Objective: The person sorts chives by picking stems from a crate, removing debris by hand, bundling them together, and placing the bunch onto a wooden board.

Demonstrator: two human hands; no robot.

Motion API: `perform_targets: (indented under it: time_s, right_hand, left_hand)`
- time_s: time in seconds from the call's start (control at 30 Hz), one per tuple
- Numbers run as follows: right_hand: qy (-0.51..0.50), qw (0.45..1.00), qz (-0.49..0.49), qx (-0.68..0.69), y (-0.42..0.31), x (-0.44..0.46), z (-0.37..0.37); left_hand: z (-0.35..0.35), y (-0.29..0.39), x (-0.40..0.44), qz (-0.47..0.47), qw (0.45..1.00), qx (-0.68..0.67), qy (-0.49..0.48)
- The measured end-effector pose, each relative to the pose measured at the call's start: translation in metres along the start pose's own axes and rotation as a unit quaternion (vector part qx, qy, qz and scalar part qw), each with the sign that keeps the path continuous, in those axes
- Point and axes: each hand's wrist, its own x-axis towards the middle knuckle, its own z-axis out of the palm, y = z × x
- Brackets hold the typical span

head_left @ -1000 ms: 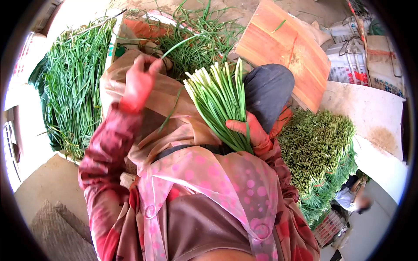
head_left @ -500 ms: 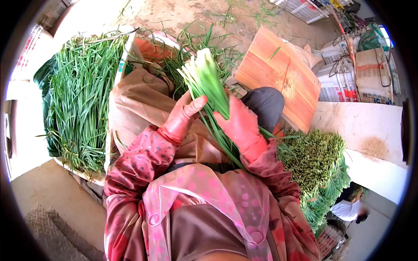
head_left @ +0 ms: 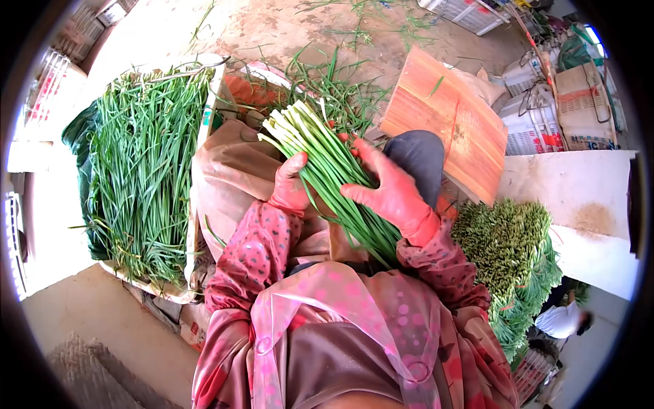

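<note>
A bundle of green stalks with pale ends [head_left: 334,170] lies slanted over my lap, pale ends pointing up and left. My left hand [head_left: 293,184], in a reddish glove, is closed round its left side; the thumb shows in front and red fingertips show past the far edge. On the right side is my right hand [head_left: 395,194], gloved alike, fingers stretched and thumb apart, the thumb tip against the stalks.
A crate [head_left: 192,252] of loose long green stalks [head_left: 143,170] stands at left. Trimmed bundles [head_left: 504,252] are stacked at right, below a tilted wooden board [head_left: 449,123]. Loose leaves [head_left: 340,88] litter the ground ahead. White baskets [head_left: 531,123] and another person [head_left: 558,320] are farther right.
Both hands came together at the bundle; my left hand came over from the far left. Since then the bundle has tilted further left and my right hand's fingers have spread off it.
</note>
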Motion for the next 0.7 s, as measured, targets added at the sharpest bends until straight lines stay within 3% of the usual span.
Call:
perform_targets:
  time_s: [0.03, 0.1, 0.17, 0.23, 0.3, 0.37, 0.4, 0.43, 0.5, 0.57, 0.63, 0.7]
  right_hand:
    - [-0.030, 0.992, -0.010, 0.122, 0.007, 0.000, 0.004]
    - [-0.058, 0.997, 0.024, 0.042, -0.012, -0.013, 0.011]
    - [-0.006, 0.994, -0.010, -0.112, -0.010, -0.024, 0.035]
    - [0.043, 0.992, -0.035, -0.111, -0.009, -0.020, 0.043]
    - [-0.037, 0.980, 0.162, -0.106, -0.012, -0.013, 0.038]
    - [-0.011, 0.990, 0.129, -0.051, 0.019, -0.008, 0.031]
    - [-0.066, 0.987, 0.051, 0.139, 0.031, -0.003, 0.020]
    - [-0.119, 0.939, -0.029, 0.322, 0.037, 0.000, 0.006]
    - [-0.164, 0.922, 0.004, 0.352, 0.033, -0.003, -0.023]
    - [-0.246, 0.838, 0.117, 0.473, 0.017, -0.007, -0.045]
    - [-0.331, 0.781, 0.144, 0.510, 0.020, -0.010, -0.041]
    - [-0.376, 0.695, 0.162, 0.591, 0.017, -0.019, -0.014]
  left_hand:
    - [0.003, 0.000, 0.000, 0.005, 1.000, -0.005, 0.013]
    - [0.003, -0.004, -0.002, 0.034, 0.998, -0.036, 0.044]
    - [0.006, -0.008, -0.004, 0.043, 0.997, -0.043, 0.042]
    - [0.011, -0.011, -0.005, 0.045, 0.997, -0.058, 0.031]
    - [0.012, -0.014, -0.003, 0.035, 0.995, -0.022, 0.088]
    - [0.021, -0.012, -0.001, 0.015, 0.997, 0.012, 0.073]
    - [0.027, -0.009, -0.004, 0.021, 0.995, 0.053, 0.081]
    - [0.031, -0.006, -0.007, 0.028, 0.991, 0.093, 0.090]
    - [0.030, -0.003, -0.003, 0.052, 0.984, 0.151, 0.076]
    - [0.037, 0.000, -0.002, 0.043, 0.976, 0.212, -0.005]
    - [0.036, -0.001, -0.004, -0.058, 0.980, 0.185, -0.042]
    - [0.033, -0.009, 0.006, -0.051, 0.988, 0.104, -0.100]
